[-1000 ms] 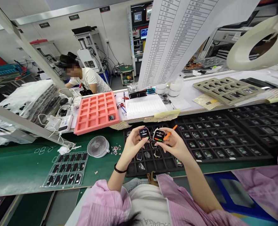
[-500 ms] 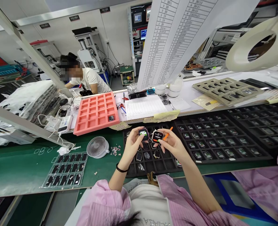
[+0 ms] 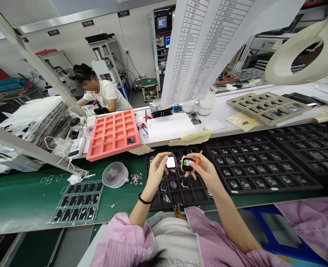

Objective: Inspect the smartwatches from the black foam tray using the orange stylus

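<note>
My left hand (image 3: 156,171) grips a dark-rimmed smartwatch case (image 3: 171,162) whose screen glows plain white. Closed around a second, light-rimmed smartwatch case (image 3: 185,164) is my right hand (image 3: 205,170); its thumb lies over the screen, which shows green and white on black. An orange stick-like tool (image 3: 199,158), its kind unclear, also pokes out from between the right fingers. Both watches are strapless and sit side by side above a black foam tray (image 3: 199,193) with several watch cases in its pockets.
More black trays (image 3: 252,187) of watch parts lie to the right. On the left are a small white fan (image 3: 115,174), scattered bits (image 3: 136,179) and a clear tray (image 3: 77,200). A pink tray (image 3: 112,134) rests on the shelf. Paper sheets (image 3: 199,48) hang ahead; a co-worker (image 3: 108,96) sits beyond.
The left watch's screen has gone from a green and white picture to all white. The right watch's screen has switched from a dark text page to green and white.
</note>
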Available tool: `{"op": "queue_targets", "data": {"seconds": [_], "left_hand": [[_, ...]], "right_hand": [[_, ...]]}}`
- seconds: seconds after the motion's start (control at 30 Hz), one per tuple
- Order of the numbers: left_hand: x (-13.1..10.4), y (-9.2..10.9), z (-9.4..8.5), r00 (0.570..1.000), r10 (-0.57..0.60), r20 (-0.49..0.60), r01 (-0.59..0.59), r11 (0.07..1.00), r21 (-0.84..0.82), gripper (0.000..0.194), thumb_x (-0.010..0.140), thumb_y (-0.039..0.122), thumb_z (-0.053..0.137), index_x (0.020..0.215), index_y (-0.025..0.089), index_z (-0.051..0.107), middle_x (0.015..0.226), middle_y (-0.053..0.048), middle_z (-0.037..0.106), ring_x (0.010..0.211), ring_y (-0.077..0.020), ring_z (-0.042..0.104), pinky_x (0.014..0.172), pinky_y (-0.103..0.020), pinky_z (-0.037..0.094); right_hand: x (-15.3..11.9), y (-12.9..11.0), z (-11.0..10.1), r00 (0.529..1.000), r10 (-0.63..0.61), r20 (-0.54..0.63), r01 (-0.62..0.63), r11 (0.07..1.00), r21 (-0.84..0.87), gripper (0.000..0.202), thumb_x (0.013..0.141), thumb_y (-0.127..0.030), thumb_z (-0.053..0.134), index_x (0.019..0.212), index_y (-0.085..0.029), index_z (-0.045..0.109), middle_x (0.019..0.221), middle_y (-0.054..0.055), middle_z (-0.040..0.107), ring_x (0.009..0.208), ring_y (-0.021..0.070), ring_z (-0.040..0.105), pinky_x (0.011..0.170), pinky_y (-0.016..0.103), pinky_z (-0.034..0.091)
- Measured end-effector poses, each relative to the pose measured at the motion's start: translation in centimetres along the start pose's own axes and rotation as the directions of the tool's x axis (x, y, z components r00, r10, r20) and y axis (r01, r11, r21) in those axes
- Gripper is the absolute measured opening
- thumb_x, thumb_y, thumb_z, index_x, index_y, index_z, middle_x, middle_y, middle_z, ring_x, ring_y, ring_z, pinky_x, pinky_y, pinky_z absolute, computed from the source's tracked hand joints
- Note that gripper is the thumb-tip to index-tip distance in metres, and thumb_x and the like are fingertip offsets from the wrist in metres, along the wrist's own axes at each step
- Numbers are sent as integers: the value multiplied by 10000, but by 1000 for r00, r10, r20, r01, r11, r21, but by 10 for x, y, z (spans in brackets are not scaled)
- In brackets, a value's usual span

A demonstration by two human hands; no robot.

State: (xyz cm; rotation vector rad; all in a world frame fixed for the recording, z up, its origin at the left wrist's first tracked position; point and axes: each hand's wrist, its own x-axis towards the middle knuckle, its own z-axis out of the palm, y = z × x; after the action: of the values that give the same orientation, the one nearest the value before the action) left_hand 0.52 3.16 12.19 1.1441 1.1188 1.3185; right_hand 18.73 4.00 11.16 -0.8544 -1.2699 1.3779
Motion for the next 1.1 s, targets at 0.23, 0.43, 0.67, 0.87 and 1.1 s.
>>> {"op": "queue_targets", "data": {"seconds": [0.23,0.43,0.67,0.87,1.1], "left_hand": [[2,-5,-2,997,7,72,-6,1000,-12,370,875,441,564,1136,182,603,975,-68,633,617,-101,611,463,-184,469],[3,-9,-3,987,37,159,-34,999,-22,489,824,346,654,1265,208,492,1162,-107,569,785,-133,633,502,-169,486],[6,-6,-2,998,-5,59,3,999,32,354,833,399,628,1099,171,579,1071,-88,625,606,-74,588,444,-161,426],[9,-5,-1,999,-24,24,23,999,49,339,837,462,603,993,160,605,840,-35,617,515,-67,549,400,-163,389],[10,-11,-9,984,-4,178,-8,998,67,423,776,383,698,1116,184,543,1023,-69,609,685,-118,646,470,-166,455]], "right_hand": [[5,4,-2,999,28,-41,-28,1000,5,266,853,-445,610,987,-215,612,738,2,606,482,137,629,351,216,380],[9,6,-5,999,21,-27,-21,1000,-12,299,839,-426,631,1067,-238,593,904,37,616,583,167,679,359,218,405],[10,5,-1,999,19,-48,-22,999,-46,312,819,-412,667,1059,-229,583,912,36,623,567,153,664,369,224,403],[10,6,2,997,37,-61,-40,998,-41,299,807,-396,685,1033,-225,592,837,8,609,538,147,657,372,224,385],[14,7,1,996,39,-82,-41,999,-20,298,842,-476,611,980,-212,610,748,3,611,492,136,626,354,218,383]]}}
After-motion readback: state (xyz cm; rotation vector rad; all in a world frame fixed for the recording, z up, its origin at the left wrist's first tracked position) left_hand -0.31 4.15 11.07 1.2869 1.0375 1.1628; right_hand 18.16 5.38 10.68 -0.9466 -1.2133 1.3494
